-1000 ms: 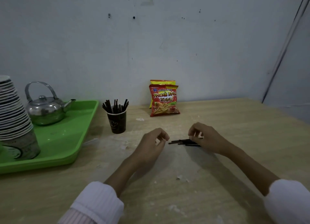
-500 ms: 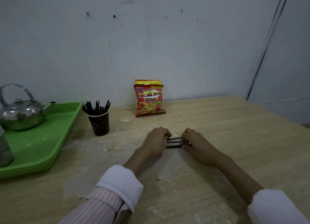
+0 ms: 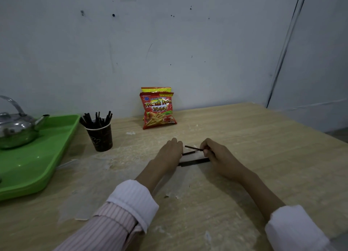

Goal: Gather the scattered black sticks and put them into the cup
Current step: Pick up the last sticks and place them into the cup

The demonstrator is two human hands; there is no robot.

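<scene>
Mid-counter, our right hand (image 3: 218, 154) pinches one thin black stick (image 3: 193, 147); our left hand (image 3: 170, 153), curled palm-down, presses against the loose sticks (image 3: 194, 162) lying flat. Squeezed unevenly, they could roll or scatter before reaching the dark paper cup (image 3: 100, 137) near the far edge.

Your left hand (image 3: 170, 153) lies knuckles-up on the desk (image 3: 263, 147), fingers together and curled down at the tips, their ends against the loose black sticks (image 3: 194, 162). Your right hand (image 3: 218, 156) sits just beside it, across those sticks, palm down, with thumb and forefinger pinching one stick (image 3: 193, 147) lifted at an angle. Both forearms run back toward you, bare to the rolled white cuffs, converging toward the sticks.
</scene>
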